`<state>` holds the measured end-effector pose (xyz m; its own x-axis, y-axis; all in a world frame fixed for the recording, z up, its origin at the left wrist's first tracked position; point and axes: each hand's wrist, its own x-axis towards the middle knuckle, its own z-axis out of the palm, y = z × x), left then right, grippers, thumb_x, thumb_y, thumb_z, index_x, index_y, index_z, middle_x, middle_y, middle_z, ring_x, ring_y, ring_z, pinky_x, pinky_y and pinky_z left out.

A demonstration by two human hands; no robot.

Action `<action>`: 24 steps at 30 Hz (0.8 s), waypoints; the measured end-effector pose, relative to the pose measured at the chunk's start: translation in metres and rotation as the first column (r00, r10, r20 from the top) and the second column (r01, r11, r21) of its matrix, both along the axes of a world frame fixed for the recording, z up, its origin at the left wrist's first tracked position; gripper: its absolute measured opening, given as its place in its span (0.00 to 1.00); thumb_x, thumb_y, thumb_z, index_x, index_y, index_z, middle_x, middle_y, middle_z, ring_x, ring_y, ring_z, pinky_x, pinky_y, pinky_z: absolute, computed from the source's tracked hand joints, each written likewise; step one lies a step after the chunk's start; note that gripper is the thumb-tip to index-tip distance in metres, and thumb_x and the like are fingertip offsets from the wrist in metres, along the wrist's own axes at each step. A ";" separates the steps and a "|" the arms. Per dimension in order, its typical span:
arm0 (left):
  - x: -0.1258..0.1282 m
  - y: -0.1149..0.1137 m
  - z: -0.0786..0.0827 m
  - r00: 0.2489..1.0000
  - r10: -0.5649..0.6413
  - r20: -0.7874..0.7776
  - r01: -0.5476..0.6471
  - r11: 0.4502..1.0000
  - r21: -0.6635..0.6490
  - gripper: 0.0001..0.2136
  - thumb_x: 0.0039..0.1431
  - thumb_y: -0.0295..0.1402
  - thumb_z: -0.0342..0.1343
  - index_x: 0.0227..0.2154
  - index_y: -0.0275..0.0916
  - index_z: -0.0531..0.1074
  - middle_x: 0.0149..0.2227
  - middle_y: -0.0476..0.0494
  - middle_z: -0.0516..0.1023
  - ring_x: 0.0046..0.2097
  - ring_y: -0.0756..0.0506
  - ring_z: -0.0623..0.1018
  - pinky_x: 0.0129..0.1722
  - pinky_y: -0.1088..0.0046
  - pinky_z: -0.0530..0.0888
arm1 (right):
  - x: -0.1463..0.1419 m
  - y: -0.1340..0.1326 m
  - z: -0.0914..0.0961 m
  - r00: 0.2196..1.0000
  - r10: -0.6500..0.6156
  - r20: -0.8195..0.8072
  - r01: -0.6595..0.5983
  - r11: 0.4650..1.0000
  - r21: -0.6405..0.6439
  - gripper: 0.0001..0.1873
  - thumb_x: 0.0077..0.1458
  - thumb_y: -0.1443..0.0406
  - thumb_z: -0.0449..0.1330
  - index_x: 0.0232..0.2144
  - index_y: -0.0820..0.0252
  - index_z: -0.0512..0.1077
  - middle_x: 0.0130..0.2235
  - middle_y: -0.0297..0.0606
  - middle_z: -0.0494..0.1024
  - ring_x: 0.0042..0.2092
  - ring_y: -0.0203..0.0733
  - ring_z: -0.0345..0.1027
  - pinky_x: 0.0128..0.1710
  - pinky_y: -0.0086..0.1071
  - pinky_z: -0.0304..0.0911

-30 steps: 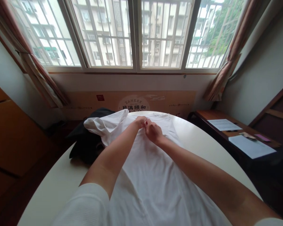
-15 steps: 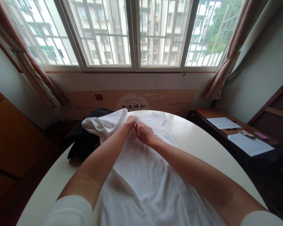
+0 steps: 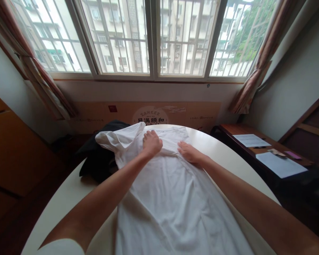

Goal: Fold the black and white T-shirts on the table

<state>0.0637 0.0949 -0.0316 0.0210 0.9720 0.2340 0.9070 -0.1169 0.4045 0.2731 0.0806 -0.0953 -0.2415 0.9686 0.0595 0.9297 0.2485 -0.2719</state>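
Observation:
A white short-sleeved T-shirt [image 3: 172, 198] lies spread and wrinkled over the round table, one sleeve [image 3: 114, 139] fanned out at the far left. My left hand [image 3: 152, 143] presses on the upper part of the shirt, its fingers slightly bent and a little apart. To its right, my right hand [image 3: 190, 152] rests with fingers stretched along the shirt's right side. Neither hand grips anything that I can see. A small crease runs in the cloth between the two hands.
Dark clothing [image 3: 98, 166] lies at the table's left edge, partly under the sleeve. The white tabletop [image 3: 218, 156] curves round the shirt. To the right, a wooden desk [image 3: 228, 128] holds paper sheets [image 3: 280, 164]. A printed cardboard panel [image 3: 202, 109] stands below the barred window.
My hands, together at the upper shirt before, have moved apart. The right hand slid to the shirt's right side and flattened; the left now lies on the cloth. The right side is folded inward.

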 end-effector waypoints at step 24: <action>0.042 -0.293 -0.037 0.663 -0.309 0.682 0.738 0.426 -0.524 0.15 0.66 0.40 0.63 0.51 0.39 0.72 0.41 0.45 0.79 0.41 0.44 0.78 0.39 0.70 0.76 | 0.014 0.000 -0.007 0.996 0.066 0.062 -0.060 0.994 -0.097 0.37 0.73 0.51 0.40 0.77 0.61 0.47 0.78 0.46 0.43 0.78 0.49 0.35 0.74 0.51 0.35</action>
<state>0.1060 -0.1986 -0.0686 0.7008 0.6062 -0.3760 0.4631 0.0143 0.8862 0.2871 0.0808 -0.1026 -0.3023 0.9519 -0.0495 0.9295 0.2829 -0.2368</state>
